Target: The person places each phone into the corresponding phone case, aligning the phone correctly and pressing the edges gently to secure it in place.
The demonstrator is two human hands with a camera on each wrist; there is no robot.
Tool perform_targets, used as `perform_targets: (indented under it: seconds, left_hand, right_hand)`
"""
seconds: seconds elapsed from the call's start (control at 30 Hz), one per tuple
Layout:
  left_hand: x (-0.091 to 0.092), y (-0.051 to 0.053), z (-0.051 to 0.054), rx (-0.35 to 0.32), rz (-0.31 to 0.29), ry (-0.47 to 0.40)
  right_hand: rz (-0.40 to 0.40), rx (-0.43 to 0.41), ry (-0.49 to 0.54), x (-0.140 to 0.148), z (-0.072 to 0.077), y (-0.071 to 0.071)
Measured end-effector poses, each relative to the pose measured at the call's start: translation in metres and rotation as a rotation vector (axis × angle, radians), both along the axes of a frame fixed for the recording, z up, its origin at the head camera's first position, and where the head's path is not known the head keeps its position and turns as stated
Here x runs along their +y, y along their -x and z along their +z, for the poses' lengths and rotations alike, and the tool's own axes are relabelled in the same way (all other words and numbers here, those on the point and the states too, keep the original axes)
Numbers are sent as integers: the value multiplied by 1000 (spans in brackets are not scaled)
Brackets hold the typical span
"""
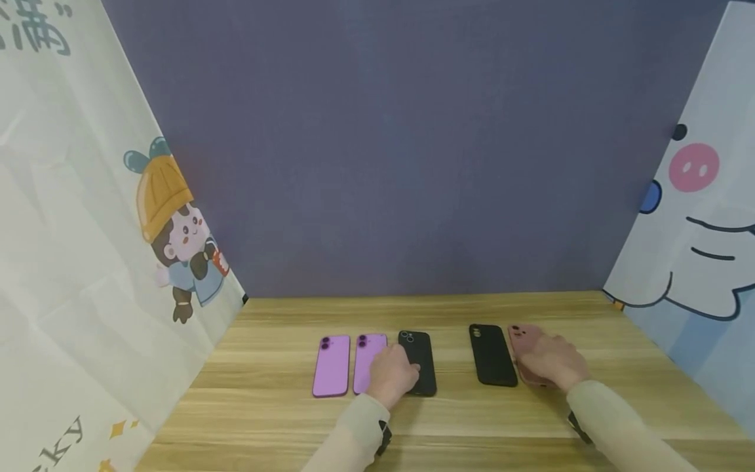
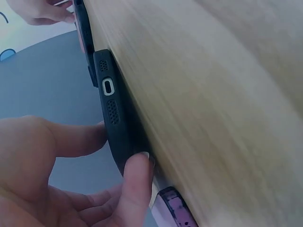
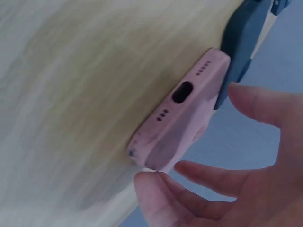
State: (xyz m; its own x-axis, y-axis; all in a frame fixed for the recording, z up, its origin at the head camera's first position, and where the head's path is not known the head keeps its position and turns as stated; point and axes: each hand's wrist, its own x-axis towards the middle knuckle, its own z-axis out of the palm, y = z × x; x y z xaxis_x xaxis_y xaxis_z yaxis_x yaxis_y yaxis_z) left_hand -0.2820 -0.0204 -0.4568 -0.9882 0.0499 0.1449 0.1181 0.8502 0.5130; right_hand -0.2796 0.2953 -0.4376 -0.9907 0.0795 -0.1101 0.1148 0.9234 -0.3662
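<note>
My left hand (image 1: pixel 392 375) holds a black phone in a case (image 1: pixel 420 367), thumb on one side and a finger at the opposite lower edge. Its charging port faces the left wrist camera. Over on the right, my right hand (image 1: pixel 557 362) spans a pink phone case (image 3: pixel 189 101), with fingertips at one long edge and the thumb near the other. Whether a phone sits inside the pink case I cannot tell. Between the hands lies a black phone case (image 1: pixel 493 354), close beside the pink one. A purple phone (image 1: pixel 367 354) is partly hidden by the left hand.
Another purple phone (image 1: pixel 331 366) lies at the left end of the row, back up. All rest on a wooden table (image 1: pixel 253 406). A dark backdrop (image 1: pixel 389 164) rises behind it, with printed cartoon sheets at both sides.
</note>
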Motion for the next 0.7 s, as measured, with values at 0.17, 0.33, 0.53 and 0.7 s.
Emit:
perform_targets:
  seconds: [0.17, 0.33, 0.53, 0.7]
  left_hand:
    - [1, 1, -3, -13, 7, -18]
    - [2, 2, -5, -17, 10, -8]
    - [0, 1, -4, -23, -13, -16]
    - [-5, 2, -2, -33, -14, -26]
  right_hand:
    - [-6, -31, -2, 2, -3, 2]
    - [-38, -54, 4, -2, -1, 0]
    - [-54, -67, 4, -4, 0, 0]
    - [-66, -70, 6, -3, -2, 2]
